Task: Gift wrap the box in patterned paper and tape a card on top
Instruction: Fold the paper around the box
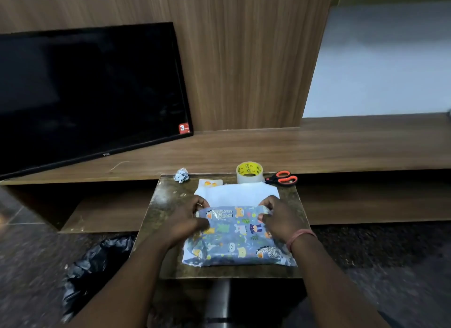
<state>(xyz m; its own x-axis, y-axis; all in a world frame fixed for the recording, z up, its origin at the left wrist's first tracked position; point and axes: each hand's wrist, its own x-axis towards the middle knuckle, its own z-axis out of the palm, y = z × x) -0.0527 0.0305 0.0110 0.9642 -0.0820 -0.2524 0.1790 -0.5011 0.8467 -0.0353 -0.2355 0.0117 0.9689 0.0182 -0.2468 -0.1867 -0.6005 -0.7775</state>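
Head view, looking down on a small dark speckled table pushed up against a low wooden shelf unit. Box sits at the middle of the table, already covered on top in blue patterned paper printed with cartoon animals. My left hand grips the box's far left corner, fingers curled over the far edge, thumb lying on the top face. My right hand does the same at the far right corner, fingers hooked over the edge, thumb pressing the paper down; a pink band is on that wrist. Hands are well apart, one per corner. Beyond the box a flap of the paper lies flat on the table, white underside up. Near edge of the wrap looks crumpled at both lower corners, some white showing at the left. A small card with orange marks lies just beyond the flap, partly tucked under it. Roll of clear tape with a yellow core stands at the table's far edge; orange-handled scissors lie just right of it. Crumpled paper ball at the far left corner. Black television leans on the shelf to the left. Black plastic bag on the floor, left of the table.
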